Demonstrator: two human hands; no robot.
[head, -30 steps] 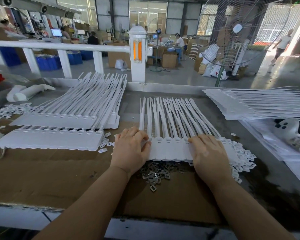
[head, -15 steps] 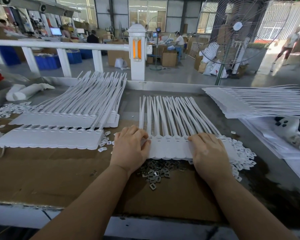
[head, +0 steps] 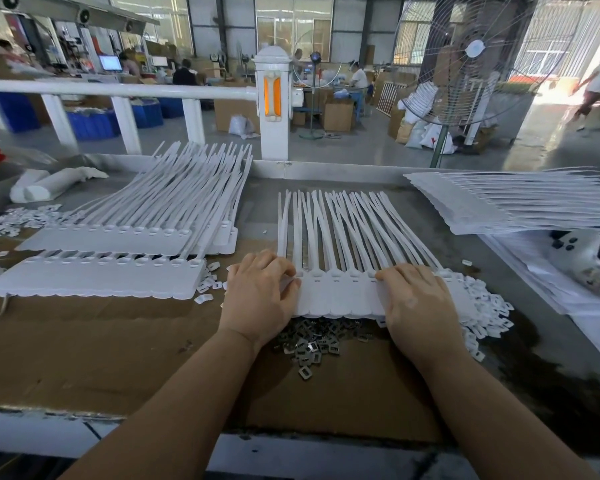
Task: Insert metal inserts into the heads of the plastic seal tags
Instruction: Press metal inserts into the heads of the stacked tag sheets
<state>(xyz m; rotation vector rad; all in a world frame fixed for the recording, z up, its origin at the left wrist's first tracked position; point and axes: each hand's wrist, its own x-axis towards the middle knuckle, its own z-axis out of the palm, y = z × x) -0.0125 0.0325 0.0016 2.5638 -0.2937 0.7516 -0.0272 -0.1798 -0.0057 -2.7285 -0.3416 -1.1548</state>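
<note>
A strip of white plastic seal tags (head: pixel 340 296) lies in front of me, its tails fanning away toward the far edge. My left hand (head: pixel 257 292) sits at the strip's left end, fingers curled over the heads and thumb against the strip's edge. My right hand (head: pixel 420 303) lies on the strip's right part, fingertips touching the row of heads. Whether either hand holds an insert is hidden. A pile of small metal inserts (head: pixel 312 337) sits on the brown cardboard (head: pixel 118 348) just below the strip, between my wrists.
Two more strips of tags (head: pixel 97 278) lie at the left, and a stack (head: pixel 499 206) at the right. Small white plastic pieces (head: pixel 482 310) are heaped right of the strip; others lie at the far left (head: pixel 11 223). A standing fan (head: pixel 465 64) rises beyond the table.
Both hands stay on the strip in nearly the same places; only small finger shifts and a slight move of the view.
</note>
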